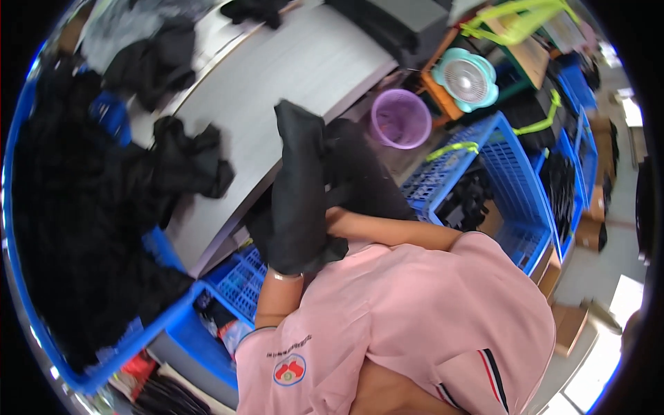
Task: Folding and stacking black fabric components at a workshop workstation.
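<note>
A long black fabric piece (299,187), shaped like a tube or sleeve, stands up in front of my body. My left forearm (279,301), with a bracelet at the wrist, goes up into its lower end, so the cloth covers my left hand and its fingers. From the right, my right hand (337,221) reaches across and grips the cloth's side near my chest; its fingertips are partly hidden. More black cloth (363,173) lies over my lap, behind the raised piece.
A grey-white table (252,128) runs diagonally ahead, with a crumpled black cloth (194,159) at its left edge. Left of it is a big blue bin (114,363) full of black fabric. Rightward stand a purple basket (401,119), a turquoise fan (465,79) and blue crates (519,187).
</note>
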The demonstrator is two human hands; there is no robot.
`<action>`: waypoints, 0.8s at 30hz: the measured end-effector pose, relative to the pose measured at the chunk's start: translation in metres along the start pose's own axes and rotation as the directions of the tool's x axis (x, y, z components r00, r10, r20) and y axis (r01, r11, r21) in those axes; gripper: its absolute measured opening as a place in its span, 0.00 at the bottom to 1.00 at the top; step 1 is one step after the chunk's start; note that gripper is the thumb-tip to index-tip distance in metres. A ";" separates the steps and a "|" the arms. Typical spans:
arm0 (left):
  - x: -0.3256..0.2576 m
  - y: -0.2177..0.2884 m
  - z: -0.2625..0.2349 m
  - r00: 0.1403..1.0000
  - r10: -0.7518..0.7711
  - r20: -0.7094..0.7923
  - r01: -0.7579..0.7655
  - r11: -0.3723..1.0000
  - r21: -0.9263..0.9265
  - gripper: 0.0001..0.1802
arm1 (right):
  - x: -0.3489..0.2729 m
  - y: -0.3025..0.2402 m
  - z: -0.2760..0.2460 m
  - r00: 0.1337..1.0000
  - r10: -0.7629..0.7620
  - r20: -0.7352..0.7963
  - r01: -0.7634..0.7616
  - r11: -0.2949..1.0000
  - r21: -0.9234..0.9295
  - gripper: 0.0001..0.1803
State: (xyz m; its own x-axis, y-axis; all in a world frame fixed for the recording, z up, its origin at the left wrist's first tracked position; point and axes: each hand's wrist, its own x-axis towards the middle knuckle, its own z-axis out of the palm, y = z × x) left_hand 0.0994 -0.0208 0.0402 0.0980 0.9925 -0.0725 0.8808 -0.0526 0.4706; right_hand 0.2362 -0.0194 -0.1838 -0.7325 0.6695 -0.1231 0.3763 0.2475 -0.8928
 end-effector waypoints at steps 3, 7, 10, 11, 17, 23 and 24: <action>0.003 -0.003 -0.006 0.962 0.086 -0.260 -0.084 0.996 0.016 0.20 | -0.021 -0.086 -0.100 0.890 0.456 -0.001 -0.271 0.530 0.804 0.17; 0.012 -0.007 -0.015 0.859 0.241 -0.452 -0.239 0.969 0.063 0.19 | -0.018 -0.117 -0.162 0.745 0.333 -0.578 0.061 0.829 0.556 0.15; 0.004 -0.005 -0.009 0.878 0.218 -0.427 -0.253 0.967 -0.026 0.19 | 0.003 -0.153 -0.185 0.743 -0.094 -0.663 0.129 0.992 0.004 0.12; 0.005 -0.002 -0.007 0.883 0.213 -0.418 -0.259 0.964 -0.056 0.19 | 0.007 -0.156 -0.185 0.807 -0.136 -0.575 0.114 0.991 -0.073 0.12; -0.009 -0.016 -0.004 0.913 0.174 -0.368 -0.266 0.940 -0.215 0.20 | 0.009 -0.151 -0.178 0.945 0.064 -0.321 0.131 0.824 0.551 0.08; 0.004 -0.026 0.000 0.939 0.125 -0.321 -0.247 0.894 -0.374 0.21 | 0.000 -0.164 -0.189 0.982 0.019 -0.187 0.159 0.448 0.880 0.07; 0.003 -0.025 0.004 0.943 0.115 -0.313 -0.241 0.884 -0.401 0.21 | 0.008 -0.171 -0.191 0.966 0.092 -0.243 0.178 0.443 0.878 0.08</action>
State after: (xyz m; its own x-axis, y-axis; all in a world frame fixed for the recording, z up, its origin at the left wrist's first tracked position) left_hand 0.0791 -0.0171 0.0250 0.0481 0.9641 0.2613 0.5687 -0.2415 0.7863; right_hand 0.2740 0.0776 0.0508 -0.5351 0.8393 -0.0961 -0.4622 -0.3861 -0.7983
